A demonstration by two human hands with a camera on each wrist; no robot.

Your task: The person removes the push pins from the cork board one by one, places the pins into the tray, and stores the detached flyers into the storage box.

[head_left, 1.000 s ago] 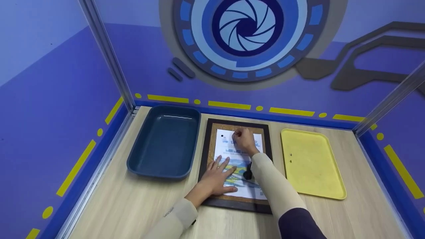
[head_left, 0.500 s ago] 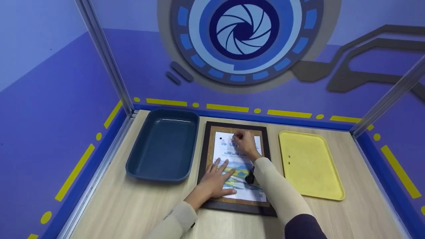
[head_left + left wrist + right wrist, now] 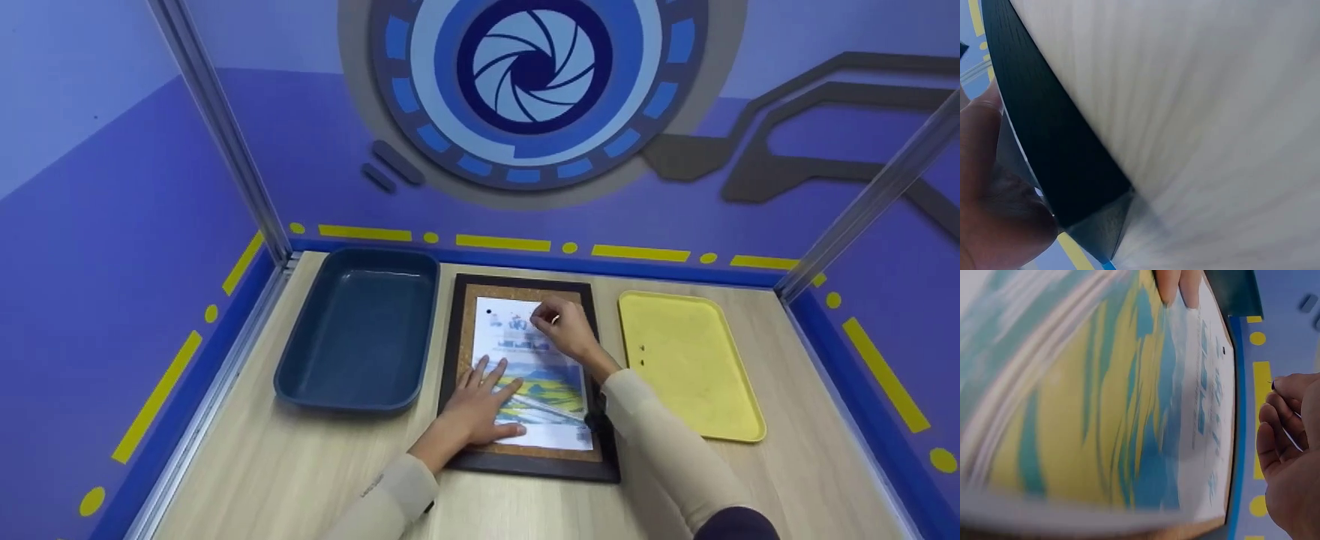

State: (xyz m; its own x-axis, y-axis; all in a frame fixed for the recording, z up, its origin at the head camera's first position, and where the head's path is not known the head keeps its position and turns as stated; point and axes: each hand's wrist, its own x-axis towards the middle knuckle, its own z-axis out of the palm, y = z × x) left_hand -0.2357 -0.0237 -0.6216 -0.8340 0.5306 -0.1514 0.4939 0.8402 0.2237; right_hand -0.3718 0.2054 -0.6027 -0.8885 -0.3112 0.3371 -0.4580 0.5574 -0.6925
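A printed poster sheet point(image 3: 555, 390) lies on a cork board point(image 3: 466, 341) with a dark frame point(image 3: 536, 469). One black thumbtack point(image 3: 489, 311) sits at the sheet's upper left corner. With fingers spread, my left hand point(image 3: 480, 411) rests flat on the sheet's lower left part and the board's edge. Above the sheet's upper right part, my right hand point(image 3: 568, 330) pinches a small dark thumbtack point(image 3: 1273, 385) between thumb and index finger, its thin point showing in the right wrist view. The left wrist view shows mostly the frame's side and the tabletop.
A deep dark blue tray point(image 3: 281, 386) stands left of the board. To the right, a shallow yellow tray point(image 3: 697, 375) holds two small thumbtacks point(image 3: 642, 355) near its left side. Blue-purple panels point(image 3: 525, 210) wall in the wooden table point(image 3: 247, 465) at the back and sides.
My right hand and forearm have moved right over the sheet, toward its upper right corner, uncovering more of the print. My left hand stays on the sheet. The head view has shifted slightly.
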